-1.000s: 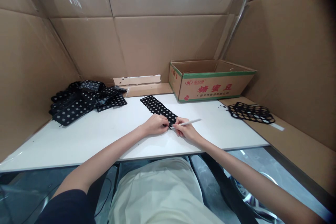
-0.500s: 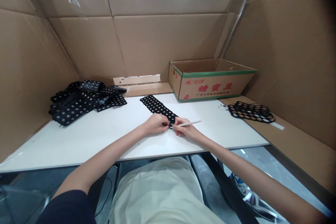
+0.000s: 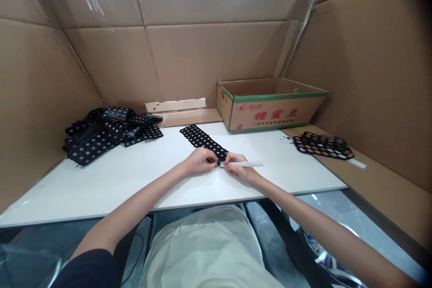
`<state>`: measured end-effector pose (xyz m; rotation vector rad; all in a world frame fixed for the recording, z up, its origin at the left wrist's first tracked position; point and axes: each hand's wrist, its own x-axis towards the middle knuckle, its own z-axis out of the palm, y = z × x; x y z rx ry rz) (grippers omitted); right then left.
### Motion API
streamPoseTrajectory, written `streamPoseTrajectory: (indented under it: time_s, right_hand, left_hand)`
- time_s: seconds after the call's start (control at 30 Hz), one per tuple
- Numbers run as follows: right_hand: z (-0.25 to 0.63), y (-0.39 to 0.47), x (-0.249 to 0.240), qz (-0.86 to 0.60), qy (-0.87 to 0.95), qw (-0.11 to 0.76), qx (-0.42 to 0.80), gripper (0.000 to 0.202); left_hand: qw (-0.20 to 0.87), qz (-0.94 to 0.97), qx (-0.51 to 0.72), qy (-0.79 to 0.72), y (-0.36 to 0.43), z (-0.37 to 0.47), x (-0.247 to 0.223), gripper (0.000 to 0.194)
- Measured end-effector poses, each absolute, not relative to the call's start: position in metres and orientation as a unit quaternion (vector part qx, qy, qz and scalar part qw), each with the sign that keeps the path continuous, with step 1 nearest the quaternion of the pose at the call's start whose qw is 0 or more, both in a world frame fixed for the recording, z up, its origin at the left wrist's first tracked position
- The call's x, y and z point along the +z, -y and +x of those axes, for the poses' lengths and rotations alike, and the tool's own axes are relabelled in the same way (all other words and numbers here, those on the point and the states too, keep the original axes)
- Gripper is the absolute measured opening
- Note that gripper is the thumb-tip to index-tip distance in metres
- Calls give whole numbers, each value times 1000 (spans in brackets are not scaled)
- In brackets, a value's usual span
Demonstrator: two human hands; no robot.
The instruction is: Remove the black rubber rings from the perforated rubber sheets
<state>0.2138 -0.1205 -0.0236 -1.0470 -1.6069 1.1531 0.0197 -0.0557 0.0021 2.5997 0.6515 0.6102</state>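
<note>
A black strip with rows of white dots lies slantwise on the white table, its near end between my hands. My left hand pinches that near end with thumb and fingers. In my right hand is a slim white pen-like tool, held like a pencil. The tool's tip points left at the strip's near end, close to my left fingertips. Whether the tip touches the strip is too small to tell.
A heap of black dotted strips lies at the left. An open cardboard box with green edging stands at the back right. Black netted pieces with large holes lie on cardboard at the right. Cardboard walls enclose the white table.
The white tool has turned in my right hand; its back end sits lower and shows broader. My left hand keeps its pinch on the strip, which stays about in place.
</note>
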Motion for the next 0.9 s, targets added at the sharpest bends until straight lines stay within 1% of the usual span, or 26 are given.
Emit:
streamPoseTrajectory:
  time_s: [0.27, 0.37, 0.5, 0.6, 0.67, 0.73, 0.83, 0.9]
  right_hand:
    - [211, 119, -20, -446, 642, 446, 435, 2]
    - [213, 117, -18, -454, 620, 479, 424, 3]
    - [218, 113, -14, -462, 526, 579, 417, 9]
    - [220, 108, -13, -468, 460, 622, 426, 11]
    - [220, 102, -13, -469, 456, 617, 436, 12]
    - [217, 90, -14, -467, 475, 595, 450, 12]
    - [205, 60, -13, -466, 514, 543, 473, 12]
    - [194, 35, -12, -467, 522, 528, 480, 13]
  left_hand:
    - [205, 924, 226, -231, 56, 20, 1, 12]
    - [226, 919, 232, -226, 55, 20, 2, 12]
    - [298, 893, 241, -237, 52, 14, 5, 12]
    - [406, 857, 207, -241, 53, 7, 11, 14]
    - [495, 827, 146, -223, 57, 4, 15, 20]
    - [568, 797, 68, -194, 62, 3, 18, 26]
    - [623, 765, -20, -163, 66, 4, 18, 34]
    - [635, 754, -36, -162, 66, 4, 18, 37]
